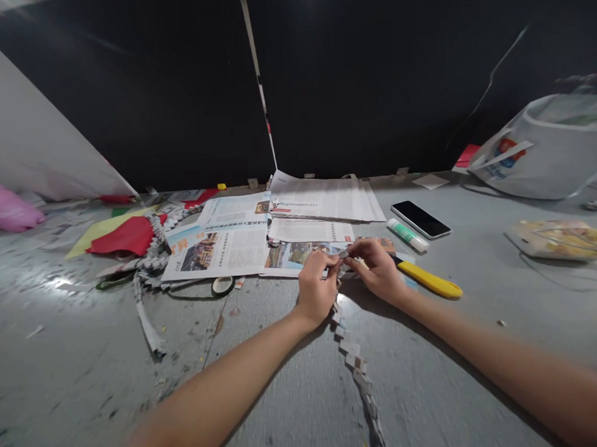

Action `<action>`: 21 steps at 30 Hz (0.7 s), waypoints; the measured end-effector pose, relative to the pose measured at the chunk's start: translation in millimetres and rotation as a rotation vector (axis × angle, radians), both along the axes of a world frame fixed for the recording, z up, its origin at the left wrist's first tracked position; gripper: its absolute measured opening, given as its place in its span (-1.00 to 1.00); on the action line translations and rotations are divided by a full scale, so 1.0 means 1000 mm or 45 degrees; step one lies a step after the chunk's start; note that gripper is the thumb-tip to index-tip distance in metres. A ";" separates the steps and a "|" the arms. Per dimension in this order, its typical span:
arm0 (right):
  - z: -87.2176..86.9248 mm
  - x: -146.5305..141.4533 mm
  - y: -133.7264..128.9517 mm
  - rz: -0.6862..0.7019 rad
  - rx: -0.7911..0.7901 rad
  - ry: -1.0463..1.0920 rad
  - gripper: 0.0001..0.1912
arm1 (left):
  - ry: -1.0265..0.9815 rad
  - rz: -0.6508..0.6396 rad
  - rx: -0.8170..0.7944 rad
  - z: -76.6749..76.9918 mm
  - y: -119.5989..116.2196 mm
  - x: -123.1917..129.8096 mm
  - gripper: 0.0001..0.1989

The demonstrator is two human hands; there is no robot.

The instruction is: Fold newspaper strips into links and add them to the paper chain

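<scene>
Here, 2 hands (349, 277), 1 paper chain (353, 354), 1 phone (420, 219)

newspaper sheets (239, 243) printed with text too small to read, no legible labels

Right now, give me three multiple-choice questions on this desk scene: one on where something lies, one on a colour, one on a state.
1. Where does the phone lie?
A. right of the newspapers
B. on the red paper
C. in the bag

2. What colour is the utility knife handle?
A. green
B. yellow
C. blue

3. How do the hands stand?
A. both flat on the table
B. one raised in the air
C. both pinching the folded paper chain

Answers: 1 A, it lies screen up on bare table beside the glue stick. 2 B, its handle shows yellow behind the right hand. 3 C, the left hand and right hand meet at the chain's top end.
</scene>
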State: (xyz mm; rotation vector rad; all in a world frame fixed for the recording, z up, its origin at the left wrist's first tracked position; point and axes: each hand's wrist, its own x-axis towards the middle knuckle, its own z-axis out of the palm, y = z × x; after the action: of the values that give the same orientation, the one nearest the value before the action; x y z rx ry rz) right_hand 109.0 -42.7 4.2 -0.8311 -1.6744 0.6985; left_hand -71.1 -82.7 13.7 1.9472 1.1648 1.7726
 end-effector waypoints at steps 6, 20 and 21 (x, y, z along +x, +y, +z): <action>0.000 0.001 0.000 0.068 -0.039 0.040 -0.72 | -0.009 0.008 -0.022 -0.001 -0.001 0.000 -0.71; 0.008 -0.001 -0.001 0.053 -0.124 -0.023 -0.80 | 0.002 0.006 -0.052 -0.002 0.000 -0.002 -0.72; 0.008 -0.001 -0.001 0.058 -0.131 -0.037 -0.81 | 0.003 0.009 -0.066 -0.002 0.001 -0.002 -0.72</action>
State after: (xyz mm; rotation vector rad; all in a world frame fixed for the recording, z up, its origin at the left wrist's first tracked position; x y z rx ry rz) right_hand 108.0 -43.9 12.6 -0.8813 -1.6992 0.8133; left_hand -73.1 -82.1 11.6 1.9185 1.2074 1.7260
